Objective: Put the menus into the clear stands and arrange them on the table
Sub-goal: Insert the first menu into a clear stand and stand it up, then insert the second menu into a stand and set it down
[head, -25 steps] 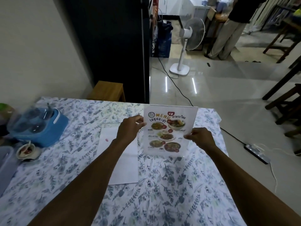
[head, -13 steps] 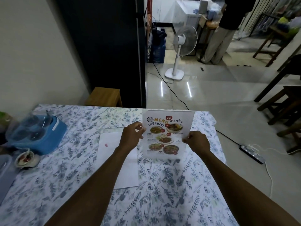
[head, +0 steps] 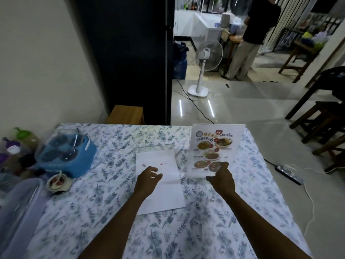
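One menu stand stands upright toward the far right of the table, both hands now off its edges, which they gripped a second ago. Right hand hovers loosely open before its base; contact unclear. Left hand, fingers spread and empty, hangs above the blank sheet. Judgement: first placement finished, sheet next.

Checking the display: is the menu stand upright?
Upright: the menu stand stands on the table, printed face toward the camera.
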The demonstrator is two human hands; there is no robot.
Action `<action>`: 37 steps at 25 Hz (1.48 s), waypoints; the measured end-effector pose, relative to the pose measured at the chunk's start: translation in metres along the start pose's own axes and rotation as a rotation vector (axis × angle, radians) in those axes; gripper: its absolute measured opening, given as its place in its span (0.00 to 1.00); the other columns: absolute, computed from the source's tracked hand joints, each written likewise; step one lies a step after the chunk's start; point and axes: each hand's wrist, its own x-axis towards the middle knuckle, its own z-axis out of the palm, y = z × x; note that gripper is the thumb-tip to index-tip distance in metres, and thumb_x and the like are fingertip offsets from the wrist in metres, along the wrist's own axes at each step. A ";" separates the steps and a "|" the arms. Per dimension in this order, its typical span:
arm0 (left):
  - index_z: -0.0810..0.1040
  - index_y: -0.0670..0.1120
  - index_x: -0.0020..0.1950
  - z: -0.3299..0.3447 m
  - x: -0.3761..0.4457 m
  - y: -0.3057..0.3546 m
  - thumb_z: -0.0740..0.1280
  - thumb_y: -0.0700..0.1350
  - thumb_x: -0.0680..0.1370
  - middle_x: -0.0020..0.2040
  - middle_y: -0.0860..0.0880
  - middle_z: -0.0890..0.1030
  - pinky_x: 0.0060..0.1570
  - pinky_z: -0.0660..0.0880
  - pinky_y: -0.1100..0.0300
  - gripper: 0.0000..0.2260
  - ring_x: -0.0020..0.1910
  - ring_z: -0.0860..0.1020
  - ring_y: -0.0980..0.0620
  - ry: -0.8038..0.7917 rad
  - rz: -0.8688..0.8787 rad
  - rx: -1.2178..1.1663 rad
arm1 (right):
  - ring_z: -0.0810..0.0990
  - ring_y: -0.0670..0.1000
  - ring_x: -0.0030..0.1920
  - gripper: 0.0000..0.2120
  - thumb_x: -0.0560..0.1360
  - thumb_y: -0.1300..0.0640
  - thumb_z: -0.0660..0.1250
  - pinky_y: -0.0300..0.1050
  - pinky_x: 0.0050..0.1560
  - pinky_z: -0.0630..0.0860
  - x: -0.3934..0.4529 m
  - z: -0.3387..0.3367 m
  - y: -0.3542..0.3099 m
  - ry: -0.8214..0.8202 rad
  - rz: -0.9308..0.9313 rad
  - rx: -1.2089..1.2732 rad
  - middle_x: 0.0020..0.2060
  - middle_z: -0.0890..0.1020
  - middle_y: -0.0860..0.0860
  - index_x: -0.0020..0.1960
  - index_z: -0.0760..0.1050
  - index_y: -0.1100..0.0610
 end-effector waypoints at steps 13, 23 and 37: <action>0.71 0.40 0.69 -0.009 -0.023 -0.096 0.70 0.34 0.74 0.65 0.39 0.80 0.51 0.73 0.59 0.23 0.60 0.80 0.40 0.115 -0.275 -0.033 | 0.72 0.67 0.62 0.29 0.70 0.59 0.67 0.54 0.60 0.71 -0.078 0.159 -0.027 -0.133 0.169 -0.131 0.62 0.72 0.65 0.69 0.62 0.60; 0.66 0.38 0.72 -0.039 -0.090 -0.063 0.64 0.30 0.75 0.67 0.34 0.76 0.52 0.73 0.53 0.25 0.63 0.77 0.36 0.310 -0.293 -0.062 | 0.78 0.61 0.59 0.21 0.72 0.62 0.65 0.45 0.52 0.72 -0.127 0.106 -0.041 -0.174 -0.020 -0.078 0.58 0.77 0.60 0.64 0.70 0.61; 0.75 0.40 0.63 -0.100 -0.193 -0.008 0.64 0.45 0.81 0.61 0.38 0.81 0.50 0.71 0.55 0.14 0.60 0.79 0.39 0.564 -0.130 -0.128 | 0.85 0.55 0.48 0.14 0.68 0.54 0.78 0.51 0.54 0.82 -0.167 0.004 -0.092 -0.299 -0.440 -0.198 0.47 0.87 0.58 0.49 0.86 0.63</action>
